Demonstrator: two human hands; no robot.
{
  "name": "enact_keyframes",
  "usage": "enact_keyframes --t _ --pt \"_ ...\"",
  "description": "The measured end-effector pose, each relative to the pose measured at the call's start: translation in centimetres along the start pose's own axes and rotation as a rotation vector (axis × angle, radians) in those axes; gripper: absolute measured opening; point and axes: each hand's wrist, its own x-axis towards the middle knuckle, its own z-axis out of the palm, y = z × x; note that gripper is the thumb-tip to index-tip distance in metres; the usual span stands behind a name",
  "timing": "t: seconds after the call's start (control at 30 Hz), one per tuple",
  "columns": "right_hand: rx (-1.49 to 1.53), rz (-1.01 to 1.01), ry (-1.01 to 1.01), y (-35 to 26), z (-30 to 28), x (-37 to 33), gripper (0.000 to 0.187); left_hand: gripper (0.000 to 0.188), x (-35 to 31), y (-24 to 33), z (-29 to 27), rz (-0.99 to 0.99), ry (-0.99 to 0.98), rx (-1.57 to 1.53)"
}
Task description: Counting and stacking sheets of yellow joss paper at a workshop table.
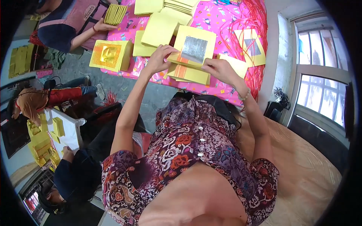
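Note:
In front of me a stack of yellow paper sheets (205,35) with a silver square (193,48) on top is held slightly tilted over the table's near edge. My left hand (160,59) grips its lower left side, fingers curled. At its lower right corner my right hand (221,71) pinches the edge between thumb and fingers; a beaded bracelet circles that wrist. Just below lies another yellow stack (192,75) with an orange-red mark, partly hidden under the held one.
A pink patterned tablecloth (222,19) covers the table. More yellow stacks (160,28) lie beyond, and one gold-faced stack (109,55) stands left. Red plastic strings (258,19) drape the right side. A co-worker's hand (103,26) holds a yellow bundle. Other people work at a white table (69,130).

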Motion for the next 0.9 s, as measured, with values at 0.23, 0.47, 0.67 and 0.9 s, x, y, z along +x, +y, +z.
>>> enact_keyframes --t 0.23,0.47,0.67,0.9 --pt "-0.004 -0.064 0.179 0.2 0.5 -0.3 0.040 0.029 1.8 -0.4 -1.1 -0.091 0.065 0.005" --pt "0.156 0.256 0.564 0.1 3.2 1.9 0.029 0.035 2.3 0.6 -1.2 -0.206 0.171 -0.111" --pt "0.150 0.373 0.663 -0.1 3.9 2.6 0.032 0.021 2.2 1.8 -0.8 -0.413 0.241 -0.319" --pt "0.208 0.412 0.781 -1.8 4.4 2.8 0.027 0.024 2.3 2.2 0.1 -0.418 0.370 -0.319"
